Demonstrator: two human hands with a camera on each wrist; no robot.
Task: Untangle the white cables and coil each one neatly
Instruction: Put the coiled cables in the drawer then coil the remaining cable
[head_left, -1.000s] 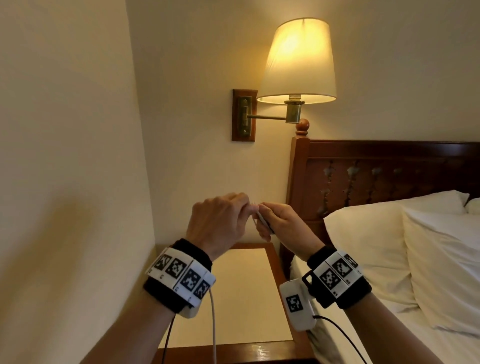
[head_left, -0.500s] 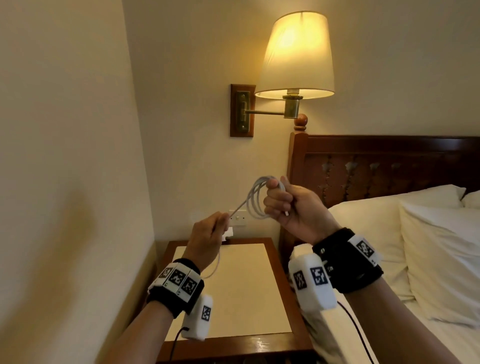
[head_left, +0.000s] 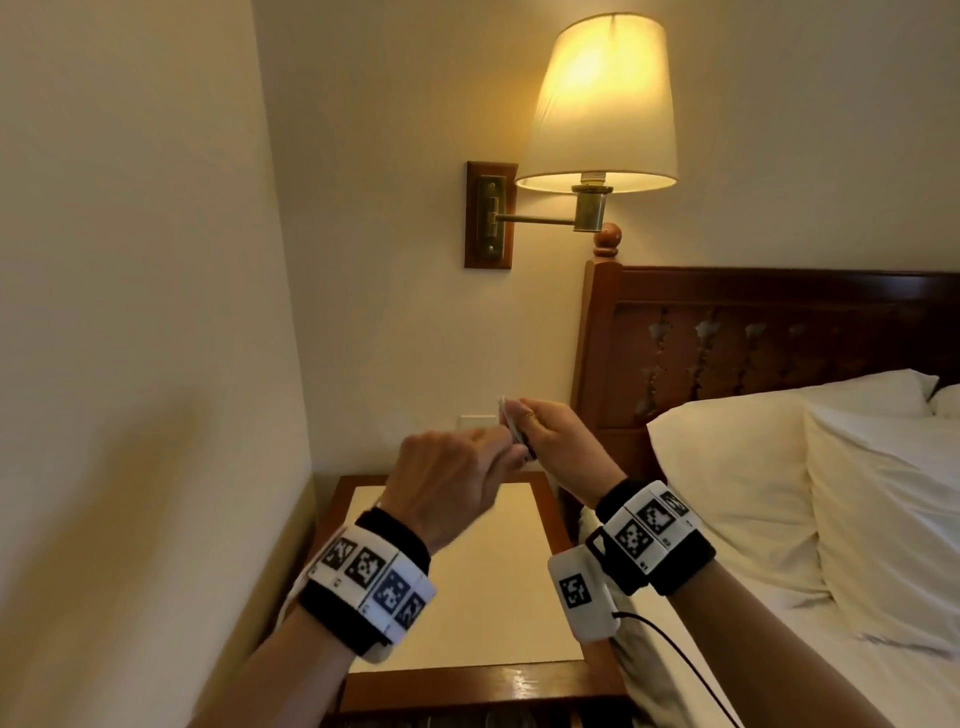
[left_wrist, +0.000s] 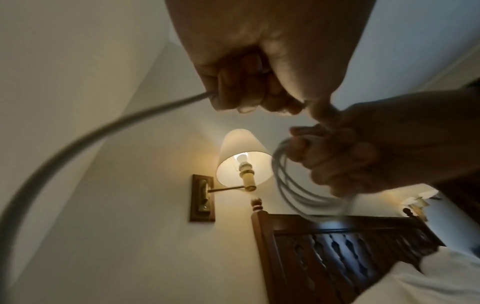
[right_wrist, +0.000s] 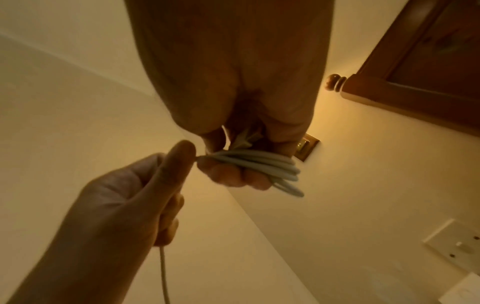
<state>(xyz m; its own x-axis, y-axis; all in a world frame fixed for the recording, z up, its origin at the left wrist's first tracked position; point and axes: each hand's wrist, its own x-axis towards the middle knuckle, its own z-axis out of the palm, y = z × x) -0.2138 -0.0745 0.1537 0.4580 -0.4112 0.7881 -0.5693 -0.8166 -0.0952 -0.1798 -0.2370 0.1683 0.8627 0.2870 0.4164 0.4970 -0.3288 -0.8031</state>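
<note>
Our left hand (head_left: 447, 483) closes its grip on the loose cable (left_wrist: 78, 139) run. Just right, touching it, our right hand (head_left: 556, 441) grips the coil (right_wrist: 262, 162) wound round its fingers (right_wrist: 228, 174), above the surface (head_left: 467, 571), beside the bed (head_left: 831, 519).

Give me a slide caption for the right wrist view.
Right hand grips a coiled white cable while the left hand feeds its loose end.
</note>
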